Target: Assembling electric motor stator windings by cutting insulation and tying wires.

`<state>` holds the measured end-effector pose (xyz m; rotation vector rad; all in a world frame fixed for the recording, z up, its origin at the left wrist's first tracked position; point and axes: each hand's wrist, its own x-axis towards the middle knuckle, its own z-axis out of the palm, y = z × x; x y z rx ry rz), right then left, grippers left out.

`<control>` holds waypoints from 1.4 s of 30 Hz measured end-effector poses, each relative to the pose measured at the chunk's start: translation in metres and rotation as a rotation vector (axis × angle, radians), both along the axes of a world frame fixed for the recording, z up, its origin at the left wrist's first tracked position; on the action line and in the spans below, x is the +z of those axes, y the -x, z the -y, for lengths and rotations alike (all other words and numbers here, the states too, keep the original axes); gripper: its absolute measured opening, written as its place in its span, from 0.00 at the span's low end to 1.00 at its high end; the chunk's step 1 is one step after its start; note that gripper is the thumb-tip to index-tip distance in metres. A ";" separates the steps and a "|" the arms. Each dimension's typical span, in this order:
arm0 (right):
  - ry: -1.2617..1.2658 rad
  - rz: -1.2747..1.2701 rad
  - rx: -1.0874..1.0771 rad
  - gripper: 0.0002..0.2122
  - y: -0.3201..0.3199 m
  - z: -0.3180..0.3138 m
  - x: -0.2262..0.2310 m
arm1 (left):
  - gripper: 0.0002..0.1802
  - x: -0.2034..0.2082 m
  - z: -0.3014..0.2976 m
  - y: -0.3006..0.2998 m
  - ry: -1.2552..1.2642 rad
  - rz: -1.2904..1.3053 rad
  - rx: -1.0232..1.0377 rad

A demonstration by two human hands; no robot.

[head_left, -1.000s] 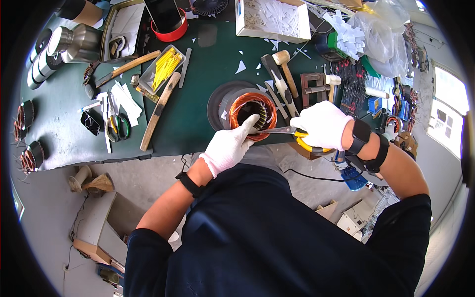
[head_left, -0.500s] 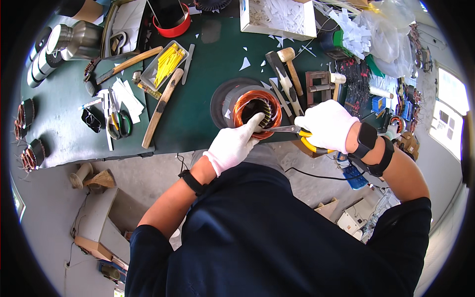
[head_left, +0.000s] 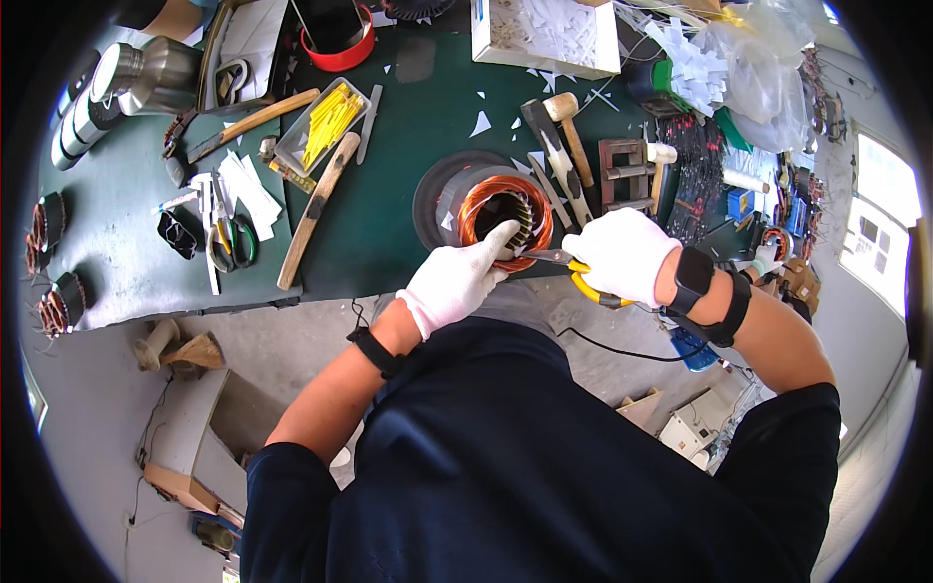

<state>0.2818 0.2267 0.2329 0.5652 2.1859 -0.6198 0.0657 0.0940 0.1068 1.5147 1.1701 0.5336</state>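
Note:
A motor stator point(head_left: 469, 199) with a ring of copper windings point(head_left: 476, 199) lies tilted toward me on a dark round base point(head_left: 425, 204) near the table's front edge. My left hand point(head_left: 455, 279), in a white glove, grips the near rim of the windings, one digit reaching into the bore. Yellow-handled scissors point(head_left: 587, 277) are in my gloved right hand point(head_left: 619, 255). Their blades point left, at the near right of the windings by my left fingertips. Where the blade tips end is hard to make out.
Right of the stator lie a mallet point(head_left: 573, 136), flat wooden strips point(head_left: 557, 155) and a brown metal frame point(head_left: 625, 175). Leftward are a tray of yellow strips point(head_left: 326, 126), a wooden stick point(head_left: 319, 212) and pliers point(head_left: 222, 238). A box of white scraps point(head_left: 546, 39) stands behind.
My right hand and the scissors have shifted left, toward the stator. The scissor handles look closer together. My left hand has stayed nearly in place on the windings.

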 end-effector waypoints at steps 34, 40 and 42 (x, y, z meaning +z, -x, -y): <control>-0.011 0.019 -0.117 0.10 -0.004 0.025 -0.007 | 0.42 0.003 0.010 0.003 0.027 -0.030 -0.072; -0.206 -0.123 -0.291 0.09 -0.035 0.046 0.007 | 0.41 0.010 0.013 0.009 -0.049 -0.043 -0.036; -0.287 -0.147 -0.385 0.10 -0.052 0.061 0.015 | 0.41 0.019 0.010 0.017 -0.107 -0.034 -0.017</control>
